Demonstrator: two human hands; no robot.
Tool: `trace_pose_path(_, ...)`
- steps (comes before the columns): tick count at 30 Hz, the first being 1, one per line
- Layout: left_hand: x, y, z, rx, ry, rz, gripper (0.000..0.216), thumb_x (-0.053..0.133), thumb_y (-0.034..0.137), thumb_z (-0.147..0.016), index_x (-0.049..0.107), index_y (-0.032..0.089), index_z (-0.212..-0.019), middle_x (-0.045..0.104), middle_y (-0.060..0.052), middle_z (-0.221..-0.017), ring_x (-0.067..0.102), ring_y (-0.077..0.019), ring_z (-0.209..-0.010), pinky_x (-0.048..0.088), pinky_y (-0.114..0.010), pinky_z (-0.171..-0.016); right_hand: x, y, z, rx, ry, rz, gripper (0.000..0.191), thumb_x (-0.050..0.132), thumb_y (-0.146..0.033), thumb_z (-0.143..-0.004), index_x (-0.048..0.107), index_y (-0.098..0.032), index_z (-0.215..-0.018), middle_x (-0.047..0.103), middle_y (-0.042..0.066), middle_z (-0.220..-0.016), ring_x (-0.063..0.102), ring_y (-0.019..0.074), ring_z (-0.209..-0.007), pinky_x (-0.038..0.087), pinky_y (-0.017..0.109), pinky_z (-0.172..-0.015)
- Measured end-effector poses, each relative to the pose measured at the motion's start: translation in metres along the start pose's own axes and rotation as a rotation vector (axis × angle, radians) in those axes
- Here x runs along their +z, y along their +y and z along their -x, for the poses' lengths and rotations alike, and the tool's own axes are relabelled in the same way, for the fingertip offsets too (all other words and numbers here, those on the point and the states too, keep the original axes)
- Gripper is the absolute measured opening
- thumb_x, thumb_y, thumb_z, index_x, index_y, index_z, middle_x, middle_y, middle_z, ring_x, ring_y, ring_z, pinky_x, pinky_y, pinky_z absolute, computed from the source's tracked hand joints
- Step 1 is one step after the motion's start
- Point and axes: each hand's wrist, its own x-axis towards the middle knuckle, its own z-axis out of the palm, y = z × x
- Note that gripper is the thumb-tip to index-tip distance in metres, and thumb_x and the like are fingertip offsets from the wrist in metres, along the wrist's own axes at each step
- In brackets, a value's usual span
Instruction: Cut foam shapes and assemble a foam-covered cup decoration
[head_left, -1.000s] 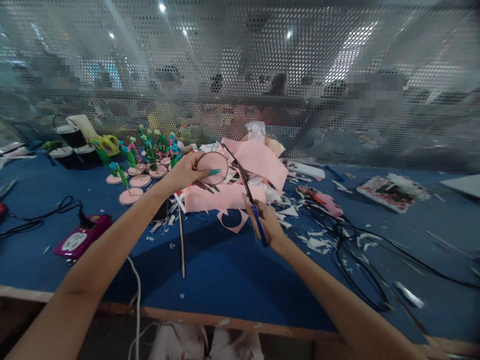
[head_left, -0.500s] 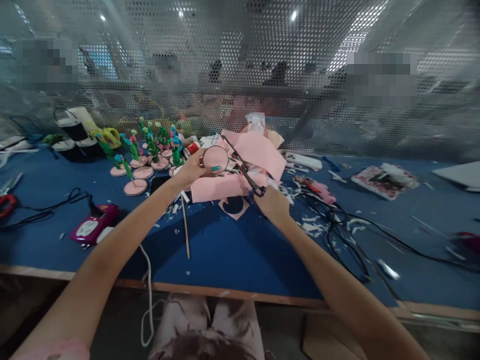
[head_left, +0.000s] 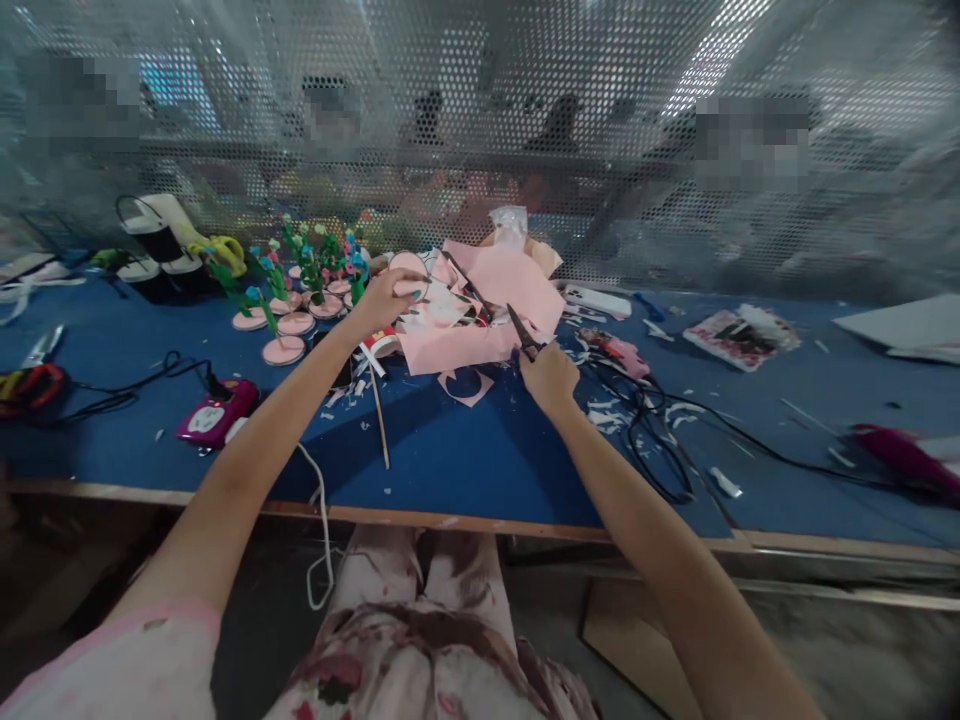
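Pink disc (head_left: 407,267) pinched in the left hand (head_left: 382,301), scissors (head_left: 522,329) gripped in the right hand (head_left: 550,380), pink sheet (head_left: 457,350) lying between them

The pink disc (head_left: 409,266) is round and flat, pale pink with a thin dark rim, and appears whole. It is held up toward eleven o'clock from the middle of the view, its broad face turned to the wearer, the lower part covered by the grip. The scissors (head_left: 520,327) are at four o'clock from the disc, well apart from it. Their dark blades slant upward, with the tip aimed toward eleven o'clock; they seem to lie nearly together, though blur makes this hard to judge. A little of the bluish-purple handle shows at the grip, the rest hidden.
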Motion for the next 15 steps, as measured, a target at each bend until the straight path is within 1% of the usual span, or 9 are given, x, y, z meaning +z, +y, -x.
trace_pose_path(2, 0.005, 0.004, 0.005, 0.068, -0.147, -0.107, 0.052, 0.06, 0.028, -0.074, 0.05, 0.015, -0.124, 0.053, -0.013, -0.13, 0.06, -0.0221, -0.105, 0.052, -0.033, -0.087, 0.0, 0.001, -0.001, 0.005, 0.003, 0.005, 0.05, 0.047, -0.043, -0.087, 0.052, 0.0, -0.11, 0.063, 0.026, -0.103, 0.061, 0.0326, -0.098, 0.043, 0.037, -0.079)
trace_pose_path(4, 0.015, 0.006, 0.013, 0.166, -0.345, -0.235, 0.073, 0.066, 0.037, -0.069, 0.04, 0.014, -0.134, 0.04, -0.017, -0.143, 0.045, -0.029, -0.126, 0.045, -0.037, -0.098, 0.0, 0.001, 0.0, -0.002, 0.005, 0.01, 0.05, 0.048, -0.043, -0.086, 0.052, 0.0, -0.111, 0.063, 0.026, -0.104, 0.061, 0.0329, -0.099, 0.042, 0.036, -0.079)
trace_pose_path(5, 0.023, 0.006, 0.017, 0.2, -0.43, -0.301, 0.084, 0.067, 0.038, -0.067, 0.032, 0.013, -0.139, 0.032, -0.018, -0.148, 0.038, -0.0317, -0.132, 0.042, -0.039, -0.101, 0.0, 0.001, 0.0, -0.013, 0.007, 0.011, 0.05, 0.047, -0.043, -0.086, 0.051, 0.0, -0.111, 0.063, 0.025, -0.104, 0.061, 0.0329, -0.1, 0.042, 0.036, -0.079)
trace_pose_path(7, 0.039, 0.003, 0.026, 0.226, -0.575, -0.455, 0.097, 0.067, 0.033, -0.066, 0.015, 0.012, -0.145, 0.015, -0.022, -0.153, 0.027, -0.0359, -0.137, 0.04, -0.044, -0.102, -0.001, -0.001, 0.002, -0.045, 0.015, 0.011, 0.047, 0.045, -0.042, -0.088, 0.051, -0.001, -0.111, 0.063, 0.024, -0.104, 0.061, 0.0328, -0.099, 0.042, 0.036, -0.078)
trace_pose_path(8, 0.047, 0.0, 0.03, 0.239, -0.625, -0.528, 0.096, 0.063, 0.027, -0.068, 0.01, 0.012, -0.146, 0.011, -0.022, -0.154, 0.024, -0.037, -0.138, 0.04, -0.045, -0.101, -0.002, -0.002, 0.004, -0.061, 0.02, 0.01, 0.047, 0.044, -0.042, -0.088, 0.051, -0.002, -0.111, 0.063, 0.024, -0.105, 0.061, 0.0328, -0.099, 0.042, 0.036, -0.078)
trace_pose_path(10, 0.06, -0.007, 0.037, 0.268, -0.651, -0.673, 0.087, 0.052, 0.012, -0.07, 0.009, 0.013, -0.146, 0.008, -0.02, -0.154, 0.021, -0.0381, -0.139, 0.039, -0.049, -0.101, -0.003, -0.004, 0.007, -0.084, 0.037, 0.006, 0.047, 0.041, -0.043, -0.09, 0.05, -0.003, -0.112, 0.063, 0.023, -0.106, 0.061, 0.0325, -0.099, 0.042, 0.036, -0.078)
trace_pose_path(11, 0.065, -0.01, 0.039, 0.292, -0.631, -0.735, 0.084, 0.047, 0.006, -0.07, 0.012, 0.012, -0.146, 0.009, -0.02, -0.154, 0.02, -0.0378, -0.139, 0.036, -0.05, -0.103, -0.003, -0.005, 0.008, -0.095, 0.05, 0.004, 0.047, 0.04, -0.043, -0.09, 0.049, -0.003, -0.113, 0.063, 0.023, -0.106, 0.061, 0.0322, -0.099, 0.042, 0.036, -0.078)
trace_pose_path(13, 0.07, -0.016, 0.041, 0.358, -0.528, -0.805, 0.079, 0.04, -0.001, -0.071, 0.014, 0.011, -0.145, 0.016, -0.019, -0.153, 0.021, -0.0335, -0.14, 0.032, -0.05, -0.106, -0.003, -0.007, 0.011, -0.121, 0.069, 0.003, 0.046, 0.04, -0.044, -0.09, 0.049, -0.004, -0.113, 0.063, 0.023, -0.106, 0.061, 0.0314, -0.099, 0.041, 0.035, -0.078)
trace_pose_path(15, 0.072, -0.019, 0.041, 0.381, -0.441, -0.843, 0.074, 0.035, -0.004, -0.073, 0.017, 0.009, -0.144, 0.021, -0.022, -0.151, 0.023, -0.0311, -0.14, 0.032, -0.049, -0.107, -0.002, -0.009, 0.013, -0.151, 0.071, 0.008, 0.046, 0.041, -0.044, -0.09, 0.05, -0.005, -0.113, 0.063, 0.022, -0.107, 0.061, 0.0311, -0.099, 0.041, 0.035, -0.078)
